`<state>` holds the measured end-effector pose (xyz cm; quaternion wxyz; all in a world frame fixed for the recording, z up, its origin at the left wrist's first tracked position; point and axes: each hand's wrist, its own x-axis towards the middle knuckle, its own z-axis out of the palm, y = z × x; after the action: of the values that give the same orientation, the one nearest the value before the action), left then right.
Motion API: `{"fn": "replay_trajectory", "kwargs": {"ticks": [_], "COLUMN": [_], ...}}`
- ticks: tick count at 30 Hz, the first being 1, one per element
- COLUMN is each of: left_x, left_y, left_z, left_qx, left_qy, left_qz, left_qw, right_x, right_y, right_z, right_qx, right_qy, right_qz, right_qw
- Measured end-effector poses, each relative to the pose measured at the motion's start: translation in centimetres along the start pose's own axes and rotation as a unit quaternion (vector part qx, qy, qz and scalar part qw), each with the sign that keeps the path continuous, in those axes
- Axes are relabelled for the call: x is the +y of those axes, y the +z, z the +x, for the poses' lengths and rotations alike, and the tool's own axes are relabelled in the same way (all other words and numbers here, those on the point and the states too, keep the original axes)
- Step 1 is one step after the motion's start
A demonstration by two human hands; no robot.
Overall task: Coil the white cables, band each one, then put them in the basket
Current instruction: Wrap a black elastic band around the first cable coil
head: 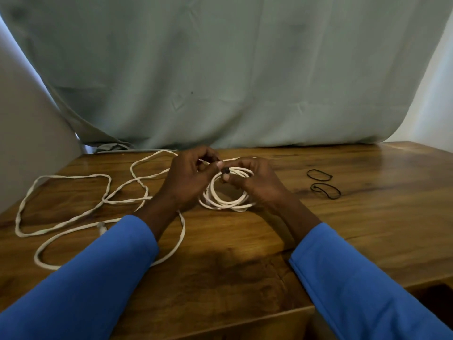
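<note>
I log the coiled cable (228,202) with its near rim on the surface (343,229) and its far rim raised between left hand (188,177) and right hand (255,182), equally near, both sets of fingers (218,164) pinched on a black band (225,170) there.

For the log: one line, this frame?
left hand: holds coiled cable | right hand: pinches black band | loose cable: uncoiled | spare bands: two

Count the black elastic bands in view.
3. Far band and near band lie loose on the table, right. Third band, partly hidden, is pinched by left hand and right hand at the coiled white cable.
</note>
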<state>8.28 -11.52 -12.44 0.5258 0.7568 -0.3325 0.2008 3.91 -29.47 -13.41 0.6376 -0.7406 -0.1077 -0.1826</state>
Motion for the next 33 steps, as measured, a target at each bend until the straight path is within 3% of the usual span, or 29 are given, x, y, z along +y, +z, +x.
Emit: {"fn": "replay_trajectory", "kwargs": {"ticks": [3, 7, 13, 22, 28, 33], "left_x": [0.5, 1.6, 2.3, 1.2, 1.2, 1.7], "left_y": [-0.2, 0.1, -0.3, 0.2, -1.3, -3.3], "left_z": [0.1, 0.2, 0.4, 0.6, 1.1, 1.3], "left_qx": [-0.004, 0.02, 0.039, -0.015, -0.089, -0.158], "left_qy": [-0.044, -0.147, -0.25, -0.284, -0.32, -0.271], "left_qz": [-0.05, -0.158, -0.223, -0.248, -0.359, -0.272], "left_qw": [0.998, 0.976, 0.942, 0.926, 0.872, 0.91], "right_x": [-0.1, -0.4, -1.0, -1.3, -1.9, -2.0], "right_y": [0.4, 0.6, 0.7, 0.5, 0.4, 0.9], "right_z": [0.0, -0.3, -1.0, -0.8, -0.8, -1.3], "right_qx": [0.016, 0.028, 0.018, 0.005, 0.007, 0.052], "right_qy": [-0.043, -0.069, -0.112, -0.138, -0.183, -0.319], "right_qz": [-0.075, -0.076, -0.072, -0.141, -0.089, -0.248], "right_qw": [0.996, 0.994, 0.991, 0.98, 0.979, 0.913]}}
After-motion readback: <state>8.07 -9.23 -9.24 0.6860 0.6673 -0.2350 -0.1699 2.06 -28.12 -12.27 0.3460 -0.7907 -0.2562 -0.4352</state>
